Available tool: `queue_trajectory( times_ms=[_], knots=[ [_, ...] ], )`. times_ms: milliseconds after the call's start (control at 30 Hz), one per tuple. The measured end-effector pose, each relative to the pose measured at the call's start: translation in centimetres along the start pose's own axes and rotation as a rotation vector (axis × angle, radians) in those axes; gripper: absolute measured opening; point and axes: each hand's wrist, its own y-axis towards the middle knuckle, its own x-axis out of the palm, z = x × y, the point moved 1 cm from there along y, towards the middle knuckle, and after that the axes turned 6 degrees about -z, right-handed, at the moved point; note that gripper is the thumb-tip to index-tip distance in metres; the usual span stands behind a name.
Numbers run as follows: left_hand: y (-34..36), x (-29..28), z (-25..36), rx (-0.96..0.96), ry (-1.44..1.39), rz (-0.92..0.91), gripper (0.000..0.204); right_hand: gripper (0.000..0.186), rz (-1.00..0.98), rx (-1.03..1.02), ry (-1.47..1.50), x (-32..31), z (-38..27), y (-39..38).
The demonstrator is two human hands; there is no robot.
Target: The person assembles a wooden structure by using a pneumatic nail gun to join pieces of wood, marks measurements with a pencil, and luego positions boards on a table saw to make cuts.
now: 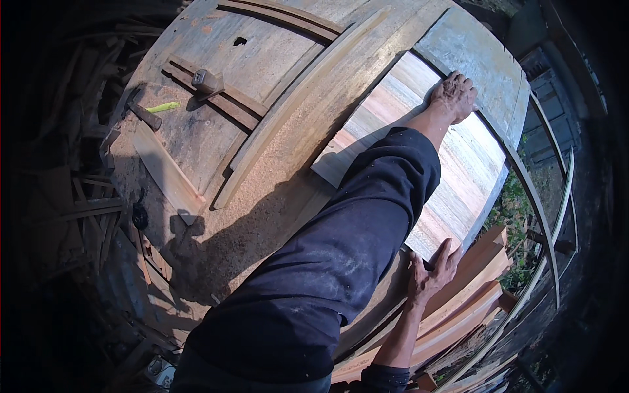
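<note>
A pale, striped wooden panel is laid flat at the right edge of the bench, with part of it reaching past that edge. The left hand is stretched out over it on a dark sleeve and pressed palm down at the panel's far edge, the fingers spread and flat, closed on nothing. The right hand is set at the panel's near corner, its fingers curled over the edge and gripping it. A long curved strip of wood is laid across the middle of the bench, just beside the panel. A hammer and a green pencil are seen near the left edge, and a short plank is laid nearer the front. Stacked reddish boards are visible below the right edge.
</note>
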Motion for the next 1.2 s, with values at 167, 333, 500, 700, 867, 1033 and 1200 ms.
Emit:
queue_trajectory(
  times_ms=[167,333,500,700,867,1033,1200],
  knots=[
    [0.4,0.0,0.0,-0.018,-0.019,-0.015,0.046,0.093,0.027,-0.031,-0.017,0.7,0.7,0.3],
    [1.4,0.1,-0.3,-0.014,-0.004,0.024,0.045,0.092,0.062,-0.073,-0.032,0.8,0.7,1.3],
    [2.0,0.6,-1.0,-0.026,-0.004,0.024,0.044,0.086,0.093,-0.118,-0.069,0.9,0.5,2.0],
    [2.8,1.0,-0.6,-0.018,-0.004,0.016,0.044,0.079,0.103,-0.128,-0.09,0.9,0.6,2.4],
    [2.9,1.2,-0.8,-0.02,0.013,0.005,0.044,0.072,0.089,-0.144,-0.119,0.7,0.5,2.4],
    [3.3,1.2,-1.0,-0.021,0.002,0.01,0.044,0.068,0.081,-0.139,-0.096,0.8,0.4,2.9],
    [3.9,1.2,-1.3,-0.012,0.026,0.013,0.045,0.066,0.074,-0.165,-0.097,0.6,0.1,3.4]
  ],
)
